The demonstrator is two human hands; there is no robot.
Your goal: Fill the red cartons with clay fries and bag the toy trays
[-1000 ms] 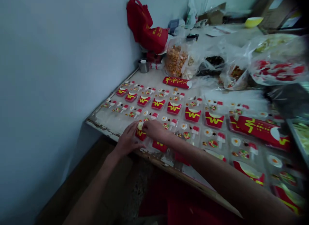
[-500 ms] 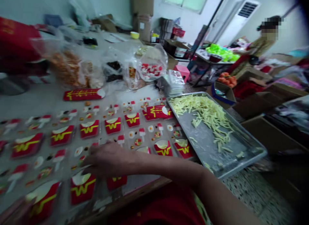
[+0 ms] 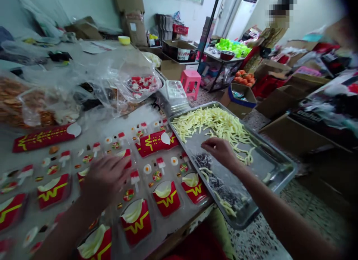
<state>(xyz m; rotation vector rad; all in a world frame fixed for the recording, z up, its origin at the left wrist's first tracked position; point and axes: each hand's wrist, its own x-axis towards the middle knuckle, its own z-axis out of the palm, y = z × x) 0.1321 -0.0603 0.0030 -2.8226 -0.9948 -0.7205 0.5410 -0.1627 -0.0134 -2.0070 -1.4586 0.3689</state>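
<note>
My left hand (image 3: 104, 178) hovers over rows of clear plastic trays, its fingers stretched out and slightly blurred; nothing shows in it. My right hand (image 3: 220, 152) hangs over the metal tray (image 3: 192, 150), fingers pressed together; whatever they may hold is hidden. Pale yellow toy fries (image 3: 215, 120) lie heaped along the tray's far side, with a few strands scattered at its near edge. Around my left hand stand red fry boxes with a yellow W, such as one fry box (image 3: 167, 200) in front. Beside them sit small egg, ice-pop and pizza pieces. Some boxes contain pale fries.
Flattened red cartons (image 3: 47, 137) lie on the table behind the rows. Clear bags (image 3: 141, 83) of small parts crowd the back, beside stacked clear trays (image 3: 176, 92). A pink stool (image 3: 190, 83) and open cardboard boxes (image 3: 240, 100) occupy the floor. A person (image 3: 275, 32) stands at the far right.
My right hand has moved from the fry boxes to over the metal tray. My left hand has come from the lower left corner to above the middle rows. The view has swung right.
</note>
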